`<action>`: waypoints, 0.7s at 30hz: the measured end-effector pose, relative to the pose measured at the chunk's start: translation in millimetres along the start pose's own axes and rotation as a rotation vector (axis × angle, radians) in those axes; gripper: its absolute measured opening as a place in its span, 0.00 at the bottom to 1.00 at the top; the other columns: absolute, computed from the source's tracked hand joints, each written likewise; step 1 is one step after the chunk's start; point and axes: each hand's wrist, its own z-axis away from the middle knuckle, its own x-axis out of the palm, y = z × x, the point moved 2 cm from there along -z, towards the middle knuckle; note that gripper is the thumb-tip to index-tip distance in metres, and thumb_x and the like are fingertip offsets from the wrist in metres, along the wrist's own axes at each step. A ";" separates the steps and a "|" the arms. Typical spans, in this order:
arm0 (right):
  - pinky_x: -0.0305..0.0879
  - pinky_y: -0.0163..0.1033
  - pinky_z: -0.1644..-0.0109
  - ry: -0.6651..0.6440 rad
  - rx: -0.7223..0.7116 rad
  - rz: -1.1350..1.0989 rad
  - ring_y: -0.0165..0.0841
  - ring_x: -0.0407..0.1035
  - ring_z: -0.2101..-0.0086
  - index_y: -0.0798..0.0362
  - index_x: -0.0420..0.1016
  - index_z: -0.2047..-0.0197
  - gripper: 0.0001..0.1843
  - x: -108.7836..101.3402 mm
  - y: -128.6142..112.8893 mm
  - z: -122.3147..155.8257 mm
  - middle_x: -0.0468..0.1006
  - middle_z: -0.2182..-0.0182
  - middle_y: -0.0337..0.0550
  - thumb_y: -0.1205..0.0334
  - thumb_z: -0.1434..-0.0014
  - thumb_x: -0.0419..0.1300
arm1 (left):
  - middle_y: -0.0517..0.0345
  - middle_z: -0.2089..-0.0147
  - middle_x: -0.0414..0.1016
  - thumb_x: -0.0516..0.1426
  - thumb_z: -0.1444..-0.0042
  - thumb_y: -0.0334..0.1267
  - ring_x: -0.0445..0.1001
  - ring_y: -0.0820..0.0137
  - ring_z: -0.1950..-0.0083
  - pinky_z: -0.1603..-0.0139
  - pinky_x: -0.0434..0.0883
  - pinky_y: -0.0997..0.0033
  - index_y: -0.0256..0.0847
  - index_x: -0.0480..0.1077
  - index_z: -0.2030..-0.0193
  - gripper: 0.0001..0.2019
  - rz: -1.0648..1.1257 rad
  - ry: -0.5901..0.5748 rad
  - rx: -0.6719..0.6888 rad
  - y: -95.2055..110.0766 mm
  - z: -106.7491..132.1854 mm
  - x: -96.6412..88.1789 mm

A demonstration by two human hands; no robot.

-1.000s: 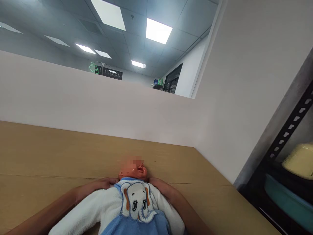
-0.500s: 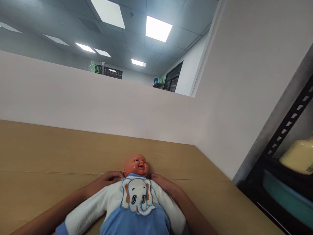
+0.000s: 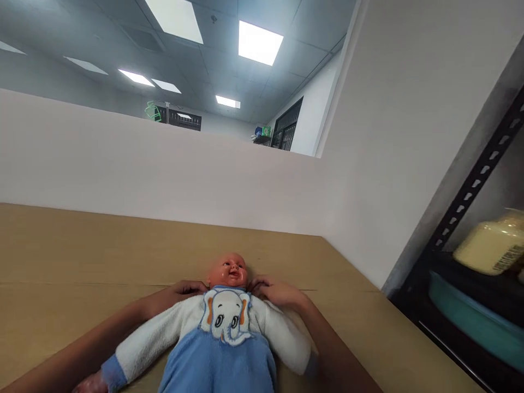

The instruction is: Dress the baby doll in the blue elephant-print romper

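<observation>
A baby doll in a white fleece top and blue overalls with an elephant patch lies on its back on the cardboard-covered table. My left hand rests at the doll's shoulder by the collar, fingers curled against the fabric. On the other side of the neck, my right hand has its fingers bent and pinching at the collar. Both forearms run along the doll's sleeves.
A white partition wall runs behind the table and turns along the right. A black metal shelf at the right holds a teal tub and a yellowish jar.
The view tilted down a little, showing more of the doll. Both hands moved up from under the shoulders to the collar beside the doll's neck.
</observation>
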 end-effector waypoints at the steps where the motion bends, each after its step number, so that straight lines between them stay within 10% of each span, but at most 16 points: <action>1: 0.71 0.45 0.55 0.061 -0.017 0.031 0.40 0.76 0.62 0.52 0.79 0.65 0.10 -1.4 -6.7 1.7 0.82 0.66 0.45 0.68 0.48 0.57 | 0.53 0.54 0.84 0.68 0.46 0.63 0.78 0.54 0.50 0.46 0.74 0.61 0.43 0.83 0.57 0.24 -0.024 0.012 0.004 2.4 0.9 -0.7; 10: 0.68 0.48 0.42 0.370 -0.360 0.295 0.41 0.73 0.50 0.48 0.75 0.52 0.13 34.0 -78.2 100.4 0.80 0.53 0.45 0.70 0.36 0.55 | 0.53 0.49 0.79 0.59 0.33 0.50 0.74 0.57 0.48 0.50 0.69 0.67 0.46 0.77 0.49 0.13 -0.402 0.503 0.162 45.8 48.9 4.2; 16: 0.64 0.60 0.33 0.397 -0.259 0.543 0.51 0.70 0.41 0.50 0.70 0.38 0.22 14.7 -29.1 162.0 0.78 0.42 0.54 0.58 0.34 0.62 | 0.55 0.41 0.76 0.55 0.28 0.45 0.71 0.55 0.39 0.35 0.65 0.63 0.50 0.74 0.43 0.12 -0.750 0.365 0.283 79.4 115.2 55.3; 21: 0.69 0.54 0.38 0.179 -0.086 0.474 0.50 0.74 0.43 0.53 0.69 0.32 0.34 -4.5 -0.6 175.9 0.78 0.39 0.56 0.51 0.38 0.67 | 0.52 0.35 0.72 0.54 0.26 0.45 0.69 0.54 0.35 0.32 0.64 0.58 0.50 0.70 0.38 0.14 -0.797 0.309 0.284 89.2 134.2 87.5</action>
